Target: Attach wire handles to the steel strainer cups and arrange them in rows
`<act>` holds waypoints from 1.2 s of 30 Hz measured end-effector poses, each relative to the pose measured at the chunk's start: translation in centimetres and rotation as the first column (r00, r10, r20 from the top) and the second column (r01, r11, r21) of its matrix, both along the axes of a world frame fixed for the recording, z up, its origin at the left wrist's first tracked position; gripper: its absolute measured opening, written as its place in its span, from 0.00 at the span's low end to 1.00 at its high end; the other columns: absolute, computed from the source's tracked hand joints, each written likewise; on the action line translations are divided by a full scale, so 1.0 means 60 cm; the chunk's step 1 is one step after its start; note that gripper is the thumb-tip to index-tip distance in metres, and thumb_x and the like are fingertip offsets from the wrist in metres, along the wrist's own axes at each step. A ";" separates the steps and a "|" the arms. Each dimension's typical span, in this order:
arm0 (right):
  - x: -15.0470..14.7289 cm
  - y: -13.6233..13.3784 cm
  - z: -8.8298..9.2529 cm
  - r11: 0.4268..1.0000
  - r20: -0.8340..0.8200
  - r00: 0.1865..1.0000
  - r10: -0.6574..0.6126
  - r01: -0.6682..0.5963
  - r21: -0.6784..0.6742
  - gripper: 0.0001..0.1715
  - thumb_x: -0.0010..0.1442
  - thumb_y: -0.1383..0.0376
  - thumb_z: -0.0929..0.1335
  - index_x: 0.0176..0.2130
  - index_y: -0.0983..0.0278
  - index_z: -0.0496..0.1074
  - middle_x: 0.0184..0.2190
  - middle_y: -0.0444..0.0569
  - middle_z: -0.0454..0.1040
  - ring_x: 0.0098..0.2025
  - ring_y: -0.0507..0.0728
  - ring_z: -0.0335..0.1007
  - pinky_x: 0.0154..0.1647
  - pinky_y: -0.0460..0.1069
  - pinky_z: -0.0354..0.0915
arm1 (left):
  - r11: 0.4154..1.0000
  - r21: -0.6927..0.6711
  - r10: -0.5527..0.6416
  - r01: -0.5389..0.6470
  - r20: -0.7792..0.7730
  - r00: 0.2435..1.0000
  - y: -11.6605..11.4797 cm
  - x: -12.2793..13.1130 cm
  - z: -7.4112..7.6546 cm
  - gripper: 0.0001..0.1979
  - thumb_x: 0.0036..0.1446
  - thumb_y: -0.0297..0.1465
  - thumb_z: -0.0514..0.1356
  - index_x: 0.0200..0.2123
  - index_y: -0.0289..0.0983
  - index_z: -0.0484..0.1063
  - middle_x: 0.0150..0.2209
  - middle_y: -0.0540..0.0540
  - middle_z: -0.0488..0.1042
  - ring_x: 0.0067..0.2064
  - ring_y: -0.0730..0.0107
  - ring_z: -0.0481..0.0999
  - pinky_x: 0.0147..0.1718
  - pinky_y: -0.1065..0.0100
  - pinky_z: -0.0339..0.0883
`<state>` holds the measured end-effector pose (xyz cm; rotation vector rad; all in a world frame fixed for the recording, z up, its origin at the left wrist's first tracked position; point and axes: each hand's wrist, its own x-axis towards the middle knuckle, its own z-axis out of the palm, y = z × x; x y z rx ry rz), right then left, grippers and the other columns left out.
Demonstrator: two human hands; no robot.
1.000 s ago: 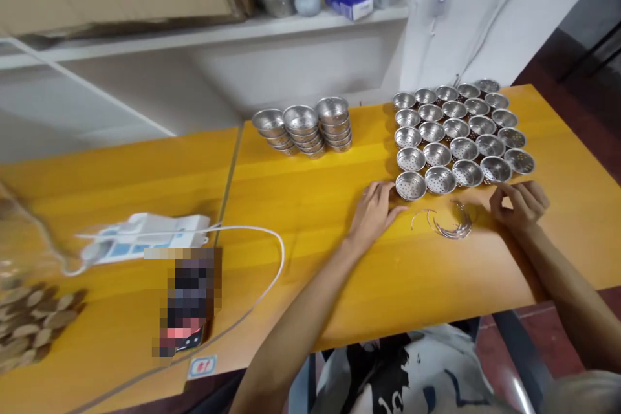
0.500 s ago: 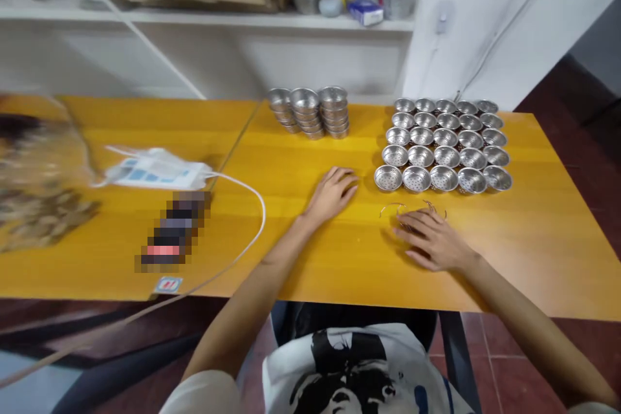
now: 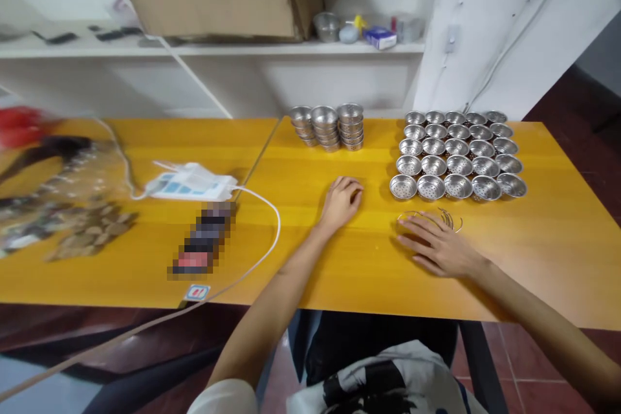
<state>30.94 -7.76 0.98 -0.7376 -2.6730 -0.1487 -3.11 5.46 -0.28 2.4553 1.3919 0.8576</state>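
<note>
My left hand (image 3: 341,203) rests on the yellow tabletop, its fingers loosely bent and nothing visible in it. Flat and with fingers spread, my right hand (image 3: 440,247) lies over several thin, curved metal wires (image 3: 449,220); the part of them beneath the fingers is hidden. Just beyond it, perforated metal cups (image 3: 458,186) stand in neat rows, their open mouths up. Three stacks of similar metal cups (image 3: 325,126) stand near the back edge, beyond my left hand and apart from it.
A white power strip (image 3: 194,186) lies to the left, its cable (image 3: 264,196) looping across the table. A blurred-out object (image 3: 204,239) sits before it. Small brown pieces (image 3: 94,233) are heaped farther left. Behind, a shelf (image 3: 272,50) carries a cardboard box (image 3: 208,0).
The view has swung left and up, so the scene sits farther right and lower. My left hand's fingers have curled in somewhat. My right hand stays over the wires.
</note>
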 end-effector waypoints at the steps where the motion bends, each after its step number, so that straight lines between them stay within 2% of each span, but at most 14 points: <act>1: -0.013 0.004 0.001 1.000 0.035 0.999 0.015 -0.015 0.008 0.37 0.83 0.55 0.68 0.82 0.61 0.67 0.85 0.61 0.62 0.86 0.73 0.61 0.84 0.76 0.63 | 1.000 0.001 -0.012 0.012 0.000 1.000 0.001 0.000 -0.002 0.10 0.74 0.25 0.62 0.49 0.40 0.84 0.54 0.39 0.85 0.59 0.49 0.81 0.65 0.46 0.78; 3: -0.037 0.013 0.002 1.000 0.086 0.996 0.026 -0.027 0.013 0.39 0.83 0.53 0.68 0.83 0.66 0.66 0.85 0.64 0.61 0.87 0.73 0.57 0.86 0.77 0.58 | 1.000 0.002 -0.026 0.026 0.006 1.000 0.003 0.001 -0.006 0.10 0.74 0.25 0.63 0.49 0.40 0.84 0.55 0.40 0.85 0.60 0.50 0.81 0.66 0.48 0.77; 8: -0.052 0.002 -0.006 0.988 0.125 0.981 -0.150 0.144 0.052 0.35 0.83 0.57 0.69 0.77 0.75 0.73 0.74 0.69 0.77 0.84 0.73 0.63 0.88 0.73 0.56 | 1.000 -0.019 -0.015 0.016 0.042 0.999 0.005 0.005 -0.011 0.10 0.72 0.22 0.63 0.46 0.40 0.84 0.52 0.40 0.84 0.58 0.51 0.82 0.65 0.49 0.78; 12: -0.029 -0.031 0.001 0.962 0.097 0.960 -0.263 0.254 0.098 0.28 0.83 0.60 0.68 0.72 0.72 0.79 0.69 0.67 0.82 0.80 0.74 0.69 0.85 0.74 0.59 | 0.999 -0.033 -0.002 0.004 0.069 0.998 0.010 0.009 -0.007 0.10 0.70 0.21 0.64 0.43 0.41 0.84 0.51 0.41 0.84 0.58 0.51 0.82 0.65 0.50 0.78; 15: 0.015 -0.028 0.020 0.921 -0.094 0.928 -0.360 0.369 0.121 0.19 0.82 0.63 0.69 0.64 0.66 0.84 0.66 0.62 0.85 0.75 0.72 0.75 0.78 0.72 0.66 | 0.999 -0.034 -0.008 0.011 0.083 0.996 0.013 0.012 -0.002 0.10 0.68 0.20 0.65 0.42 0.40 0.84 0.50 0.41 0.85 0.57 0.51 0.82 0.65 0.50 0.78; 19: 0.098 0.027 0.058 0.749 -0.583 0.636 -0.505 0.659 0.070 0.15 0.80 0.66 0.66 0.47 0.61 0.83 0.46 0.58 0.89 0.51 0.67 0.85 0.55 0.63 0.78 | 1.000 -0.018 0.026 -0.024 0.116 0.993 0.010 0.013 0.001 0.11 0.67 0.19 0.64 0.42 0.41 0.83 0.48 0.43 0.84 0.55 0.53 0.83 0.62 0.52 0.79; 21: 0.109 0.053 0.078 0.630 -0.743 0.487 -0.458 0.768 0.115 0.15 0.80 0.66 0.65 0.42 0.60 0.80 0.37 0.55 0.86 0.42 0.65 0.82 0.45 0.60 0.75 | 0.997 0.006 0.074 -0.075 0.141 0.987 0.010 0.007 0.005 0.13 0.67 0.18 0.63 0.44 0.41 0.82 0.48 0.42 0.84 0.54 0.52 0.83 0.62 0.51 0.80; 22: 0.100 0.060 0.086 0.615 -0.770 0.484 -0.415 0.773 0.154 0.14 0.79 0.67 0.66 0.41 0.60 0.79 0.37 0.55 0.85 0.40 0.64 0.80 0.43 0.59 0.73 | 0.995 0.023 0.094 -0.098 0.151 0.984 0.014 0.002 0.011 0.13 0.67 0.18 0.63 0.46 0.40 0.82 0.49 0.41 0.84 0.55 0.51 0.83 0.62 0.49 0.79; 23: 0.081 0.062 0.092 0.677 -0.738 0.561 -0.374 0.709 0.196 0.13 0.79 0.70 0.66 0.42 0.60 0.78 0.37 0.54 0.85 0.38 0.62 0.79 0.41 0.57 0.71 | 0.992 0.043 0.109 -0.117 0.158 0.981 0.021 -0.003 0.021 0.13 0.67 0.18 0.63 0.47 0.40 0.82 0.51 0.40 0.84 0.57 0.50 0.83 0.64 0.48 0.79; 25: 0.023 0.050 0.098 0.861 -0.508 0.842 -0.184 0.387 0.330 0.10 0.75 0.73 0.70 0.42 0.59 0.75 0.36 0.50 0.84 0.36 0.59 0.76 0.37 0.55 0.67 | 0.986 0.090 0.123 -0.139 0.163 0.979 0.049 -0.014 0.052 0.12 0.69 0.20 0.63 0.49 0.39 0.81 0.54 0.38 0.83 0.61 0.48 0.81 0.68 0.46 0.75; 27: -0.038 0.026 0.093 0.875 -0.214 0.972 0.094 0.022 0.483 0.10 0.72 0.73 0.74 0.40 0.59 0.76 0.32 0.46 0.80 0.34 0.57 0.72 0.34 0.54 0.63 | 0.976 0.153 0.130 -0.156 0.165 0.978 0.097 -0.021 0.095 0.11 0.73 0.23 0.62 0.51 0.40 0.81 0.58 0.38 0.81 0.66 0.47 0.77 0.72 0.44 0.72; 29: -0.078 0.005 0.077 0.822 -0.013 0.963 0.267 -0.221 0.525 0.07 0.73 0.72 0.73 0.41 0.60 0.79 0.33 0.48 0.81 0.34 0.56 0.72 0.35 0.54 0.65 | 0.945 0.286 0.128 -0.159 0.125 0.984 0.157 -0.022 0.140 0.11 0.74 0.26 0.63 0.55 0.40 0.81 0.61 0.36 0.80 0.68 0.43 0.75 0.73 0.40 0.71; 32: -0.081 -0.003 0.048 0.886 -0.164 0.969 0.185 -0.092 0.455 0.08 0.70 0.74 0.74 0.41 0.61 0.79 0.28 0.46 0.76 0.30 0.55 0.68 0.32 0.53 0.64 | 0.933 0.325 0.155 -0.157 0.032 0.987 0.242 -0.011 0.178 0.11 0.71 0.34 0.72 0.55 0.39 0.83 0.71 0.30 0.73 0.76 0.29 0.65 0.74 0.30 0.66; 36: -0.038 0.010 0.034 0.936 -0.297 0.954 0.033 0.075 0.345 0.17 0.67 0.77 0.74 0.52 0.62 0.79 0.26 0.44 0.76 0.28 0.55 0.70 0.31 0.53 0.65 | 0.946 0.273 0.156 -0.177 0.097 0.983 0.306 0.002 0.174 0.19 0.74 0.49 0.71 0.40 0.39 0.82 0.68 0.31 0.75 0.80 0.30 0.59 0.77 0.25 0.60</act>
